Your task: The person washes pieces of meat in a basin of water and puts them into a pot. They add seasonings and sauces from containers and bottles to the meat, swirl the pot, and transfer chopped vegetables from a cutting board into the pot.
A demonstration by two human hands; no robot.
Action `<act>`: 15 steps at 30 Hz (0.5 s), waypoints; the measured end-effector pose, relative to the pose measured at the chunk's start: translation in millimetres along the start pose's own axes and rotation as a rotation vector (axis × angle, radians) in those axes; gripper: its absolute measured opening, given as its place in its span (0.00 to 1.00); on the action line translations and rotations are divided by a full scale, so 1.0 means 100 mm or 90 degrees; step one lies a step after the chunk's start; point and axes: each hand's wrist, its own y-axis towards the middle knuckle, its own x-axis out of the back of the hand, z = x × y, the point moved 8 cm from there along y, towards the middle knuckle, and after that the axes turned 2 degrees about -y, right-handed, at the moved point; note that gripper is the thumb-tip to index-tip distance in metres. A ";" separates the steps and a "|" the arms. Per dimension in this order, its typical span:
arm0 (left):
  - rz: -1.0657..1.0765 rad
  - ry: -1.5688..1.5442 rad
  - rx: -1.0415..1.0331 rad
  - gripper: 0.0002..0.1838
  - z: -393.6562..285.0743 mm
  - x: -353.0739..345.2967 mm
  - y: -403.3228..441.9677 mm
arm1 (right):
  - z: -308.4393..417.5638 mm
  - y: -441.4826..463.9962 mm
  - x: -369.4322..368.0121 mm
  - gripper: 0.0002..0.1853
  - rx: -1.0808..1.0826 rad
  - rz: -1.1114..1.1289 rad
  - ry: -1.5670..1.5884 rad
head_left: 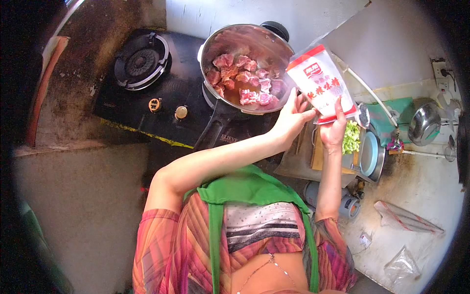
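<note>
Both my hands are at a red-and-white packet [318, 85] right of centre: my right hand [334, 128] has its fingers closed on the bottom edge, while my left hand [293, 120] curls by the lower left; whether it grips I cannot tell. The packet covers a bit of the rim of the pot [267, 43] of meat chunks [247, 77], upper centre. Greens [351, 137] sit lower right. My left forearm [230, 153] crosses the black stove [178, 85], lettered "ELIEVE"; pale wall [210, 12] above. Red Chinese characters mark the packet.
</note>
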 end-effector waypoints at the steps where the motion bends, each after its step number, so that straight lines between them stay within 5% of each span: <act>1: -0.001 0.001 0.001 0.40 0.02 0.03 0.01 | -0.01 -0.02 0.00 0.24 0.000 -0.001 0.001; 15: 0.006 0.055 -0.115 0.30 -0.40 0.13 0.22 | -0.13 0.18 -0.64 0.23 -0.006 0.101 0.083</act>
